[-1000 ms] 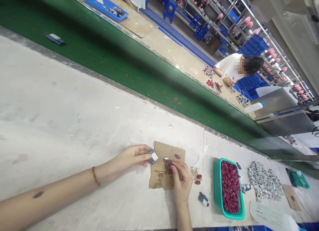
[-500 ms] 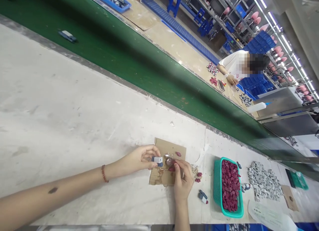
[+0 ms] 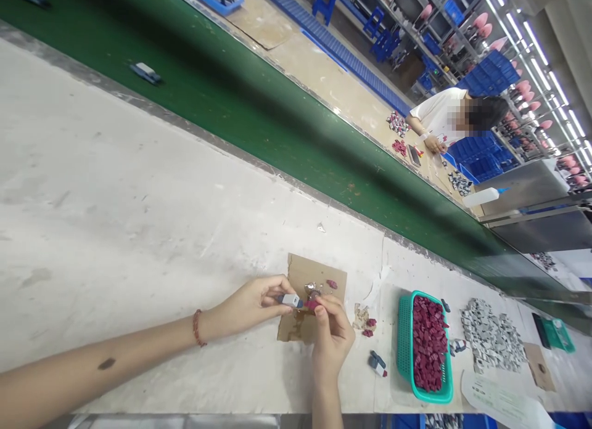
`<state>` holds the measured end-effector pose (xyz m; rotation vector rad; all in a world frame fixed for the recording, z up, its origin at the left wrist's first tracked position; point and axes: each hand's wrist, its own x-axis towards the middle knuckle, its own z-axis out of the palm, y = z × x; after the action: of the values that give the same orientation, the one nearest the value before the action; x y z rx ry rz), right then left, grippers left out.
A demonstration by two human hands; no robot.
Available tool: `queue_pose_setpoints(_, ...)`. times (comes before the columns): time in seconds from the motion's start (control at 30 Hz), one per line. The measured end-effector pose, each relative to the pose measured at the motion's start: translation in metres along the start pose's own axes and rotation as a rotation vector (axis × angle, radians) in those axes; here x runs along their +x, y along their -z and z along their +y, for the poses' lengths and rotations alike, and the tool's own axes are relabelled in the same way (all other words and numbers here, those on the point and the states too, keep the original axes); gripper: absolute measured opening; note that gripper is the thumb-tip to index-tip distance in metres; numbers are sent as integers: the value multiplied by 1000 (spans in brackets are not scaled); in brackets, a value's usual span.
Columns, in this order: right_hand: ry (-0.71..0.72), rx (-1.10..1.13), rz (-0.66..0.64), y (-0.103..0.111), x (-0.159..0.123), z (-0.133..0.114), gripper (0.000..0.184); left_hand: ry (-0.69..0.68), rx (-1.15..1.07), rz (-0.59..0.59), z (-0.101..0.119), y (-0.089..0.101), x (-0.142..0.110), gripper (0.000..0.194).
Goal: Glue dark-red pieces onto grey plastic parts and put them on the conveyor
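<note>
- Above the cardboard sheet (image 3: 324, 269), the two hands are near each other but apart, each with its fingers closed on a small part.
- The left hand (image 3: 259, 298) pinches a blue-and-white block (image 3: 291, 300) between thumb and fingers, gripping it toward one end, probably so that the other end stays bare and faces the right hand.
- The right hand (image 3: 333, 333) holds a red piece (image 3: 311, 304) at the fingertips, its free end pointing at the block; a fingertip grip seems to suit so small a part.
- The cardboard lies under the work, perhaps to keep wet stains off the table (image 3: 139, 201); a loose red bit (image 3: 332, 284) rests near its far edge.
- The green basket (image 3: 432, 397) full of red parts (image 3: 429, 343) stands to the right, likely for easy reach by the right hand, with a heap of white parts (image 3: 493, 336) beyond it.
- Fingers cover much of the block and the red piece, so I cannot tell whether these two touch.
- A small round dish (image 3: 316, 294) behind the right fingertips is partly hidden, its contents unclear.
- The right forearm is cut off by the bottom edge.
</note>
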<state>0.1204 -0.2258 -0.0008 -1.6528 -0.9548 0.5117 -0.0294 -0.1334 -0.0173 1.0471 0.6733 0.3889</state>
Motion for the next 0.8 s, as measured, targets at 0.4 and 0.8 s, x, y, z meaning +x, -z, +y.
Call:
queue_pose_setpoints(0.4,34,-35,-145,-10,1,-2,16,-48,17,1,1,1,-1,23)
queue_pose_setpoints(0.8,17,-89,-382,2,12,-31,15,-69,206,-5,-6,3,-6,27)
